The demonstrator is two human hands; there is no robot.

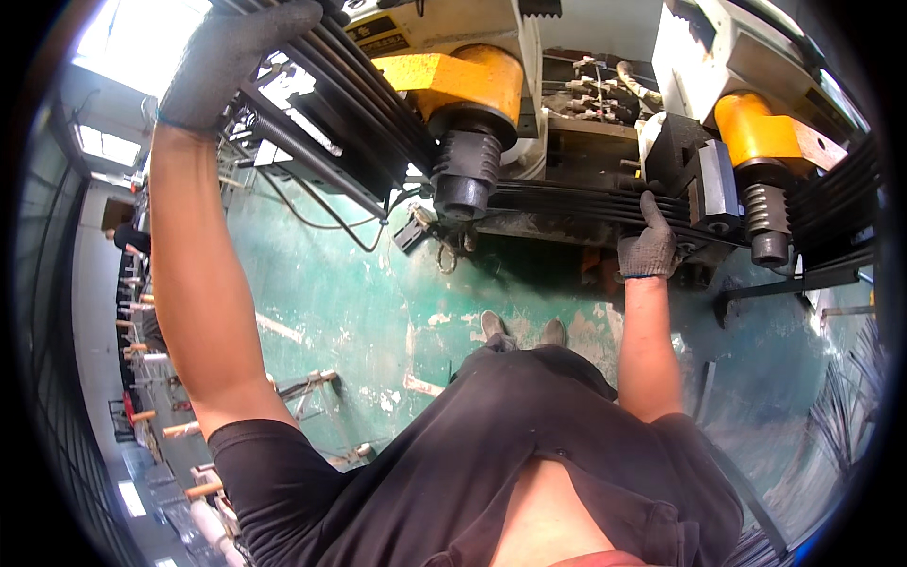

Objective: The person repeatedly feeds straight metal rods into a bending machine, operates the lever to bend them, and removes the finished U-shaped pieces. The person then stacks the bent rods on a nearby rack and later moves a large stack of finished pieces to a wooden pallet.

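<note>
Left grip (236,61), right grip (649,248): two gloved hands clasping black bar bundle (567,200); two yellow clamps (463,80)

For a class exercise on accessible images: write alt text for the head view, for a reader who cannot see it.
A person's gloved left hand and right hand grip a bundle of long black bars fed through a machine with yellow clamps. Below are a green floor and the person's shoes.

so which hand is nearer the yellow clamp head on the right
Right. The right hand grips the black bars just left of the right yellow clamp head; the left hand is far across, at the bars' upper left end.
</note>
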